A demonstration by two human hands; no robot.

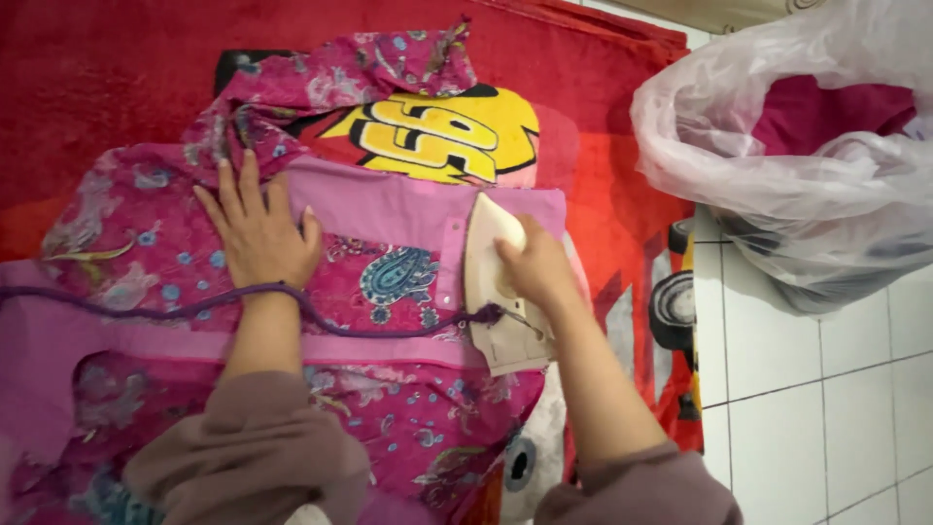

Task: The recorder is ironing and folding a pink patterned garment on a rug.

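A pink patterned garment [389,272] lies spread flat on a red printed blanket [97,68] on the floor. My left hand [258,233] presses flat on the garment, fingers apart, holding the cloth down. My right hand [533,267] grips the handle of a cream clothes iron [496,282], which rests sole-down on the garment's plain pink panel. The iron's purple cord [175,306] runs left across the garment and over my left wrist.
A translucent plastic bag [807,146] with dark red cloth inside sits at the upper right, partly on the white tiled floor [836,408]. The blanket's right edge ends at the tiles.
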